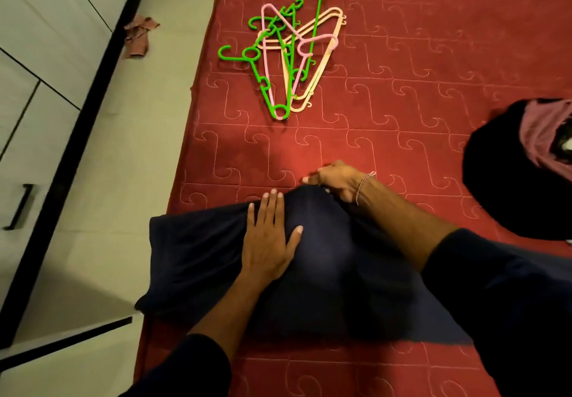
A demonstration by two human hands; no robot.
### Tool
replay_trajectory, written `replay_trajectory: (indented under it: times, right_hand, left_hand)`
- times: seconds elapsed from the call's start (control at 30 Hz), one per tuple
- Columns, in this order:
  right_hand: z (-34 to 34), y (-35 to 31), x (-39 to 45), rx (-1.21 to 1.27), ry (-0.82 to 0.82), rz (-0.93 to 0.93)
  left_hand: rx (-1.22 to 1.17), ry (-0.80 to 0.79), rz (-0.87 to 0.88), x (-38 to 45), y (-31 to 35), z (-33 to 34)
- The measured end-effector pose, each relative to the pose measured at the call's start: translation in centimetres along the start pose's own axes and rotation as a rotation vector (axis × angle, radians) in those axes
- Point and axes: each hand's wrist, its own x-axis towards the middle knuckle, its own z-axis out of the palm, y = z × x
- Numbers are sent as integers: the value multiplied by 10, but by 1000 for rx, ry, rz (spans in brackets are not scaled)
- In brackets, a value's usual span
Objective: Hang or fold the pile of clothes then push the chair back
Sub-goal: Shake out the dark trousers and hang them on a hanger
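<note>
red quilted bed point(402, 93) beside pale floor point(148, 136) and white wardrobe point(46, 40). navy garment point(192, 254) lies at the bed's near edge; your left hand point(266, 238) presses it flat, fingers released; your right hand point(334, 180) fingers grasp its far edge. hangers point(288, 53) beyond.

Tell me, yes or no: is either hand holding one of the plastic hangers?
No: the left hand presses flat on the dark navy garment, the right hand grips its far edge, and the plastic hangers lie untouched.

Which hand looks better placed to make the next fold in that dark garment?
Probably the right hand: it already grips the dark garment at its far edge, while the left hand lies flat, pinning it.
</note>
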Motion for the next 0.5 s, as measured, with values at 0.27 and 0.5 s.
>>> replay_trajectory:
  times: [0.27,0.5]
  right_hand:
    - [32,24,-10,-674,544,-486]
    - [79,100,-52,-1083,382,-1011]
  left_hand:
    - [0,-59,21,7,-16,-2]
    - [-1,-83,111,13,-42,-4]
